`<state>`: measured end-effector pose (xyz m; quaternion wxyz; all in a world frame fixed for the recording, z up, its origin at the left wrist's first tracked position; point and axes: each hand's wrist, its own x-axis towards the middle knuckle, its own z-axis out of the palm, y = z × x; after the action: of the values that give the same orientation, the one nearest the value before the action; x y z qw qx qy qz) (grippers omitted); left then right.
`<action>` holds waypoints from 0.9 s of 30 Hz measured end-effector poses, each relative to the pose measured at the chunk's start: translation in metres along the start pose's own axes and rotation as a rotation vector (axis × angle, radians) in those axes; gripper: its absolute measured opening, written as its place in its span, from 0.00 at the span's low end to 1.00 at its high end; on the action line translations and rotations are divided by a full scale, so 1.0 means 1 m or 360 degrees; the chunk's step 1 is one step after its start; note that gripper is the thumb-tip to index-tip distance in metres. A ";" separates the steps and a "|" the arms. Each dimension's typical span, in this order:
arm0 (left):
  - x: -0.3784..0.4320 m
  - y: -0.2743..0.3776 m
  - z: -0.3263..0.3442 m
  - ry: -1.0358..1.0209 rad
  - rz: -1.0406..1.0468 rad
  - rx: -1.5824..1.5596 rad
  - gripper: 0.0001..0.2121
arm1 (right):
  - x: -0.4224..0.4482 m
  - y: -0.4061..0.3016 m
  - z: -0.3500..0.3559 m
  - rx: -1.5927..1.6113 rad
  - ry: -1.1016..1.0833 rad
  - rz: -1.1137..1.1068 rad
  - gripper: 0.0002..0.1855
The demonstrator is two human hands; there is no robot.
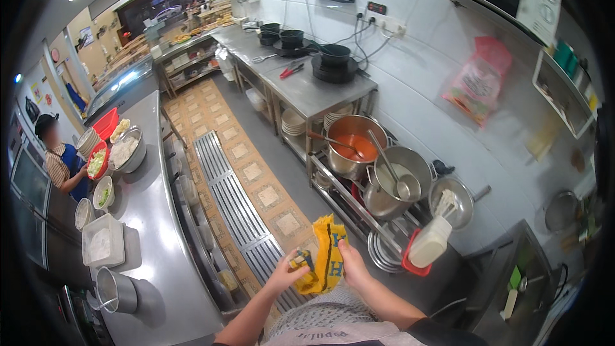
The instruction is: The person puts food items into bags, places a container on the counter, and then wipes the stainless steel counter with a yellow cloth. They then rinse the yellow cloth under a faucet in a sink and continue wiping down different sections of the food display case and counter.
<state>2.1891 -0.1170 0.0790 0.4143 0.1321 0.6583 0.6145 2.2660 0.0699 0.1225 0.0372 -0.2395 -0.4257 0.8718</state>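
A yellow cloth with dark blue lettering and a dark stripe hangs between my hands, in front of my body. My left hand grips a bunched part of it at the left. On the right, my right hand holds its edge, thumb on the front. Beyond the cloth stands a steel stockpot of orange-red liquid with a ladle in it. Closer stands a second steel pot with pale liquid and a large ladle.
A co-worker holds a red basket across the left steel counter. A floor drain grate runs along the aisle. Black pots on hotplates stand on the back counter. A sink is at right.
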 end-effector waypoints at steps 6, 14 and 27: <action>0.068 0.003 -0.037 0.0368 0.0347 0.0257 0.30 | 0.100 -0.044 0.039 0.0189 -0.0436 0.0533 0.18; 0.142 0.109 -0.085 0.0474 -0.0090 0.0010 0.21 | 0.239 -0.087 0.086 -0.0487 -0.0786 0.0076 0.37; 0.250 0.141 -0.295 0.0738 0.0165 -0.0874 0.32 | 0.455 -0.108 0.189 -0.0479 -0.0839 0.0243 0.35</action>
<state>1.7772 -0.1228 0.0832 0.2423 -0.0937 0.5376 0.8022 1.7644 0.1240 0.1282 -0.1757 -0.0393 -0.5257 0.8314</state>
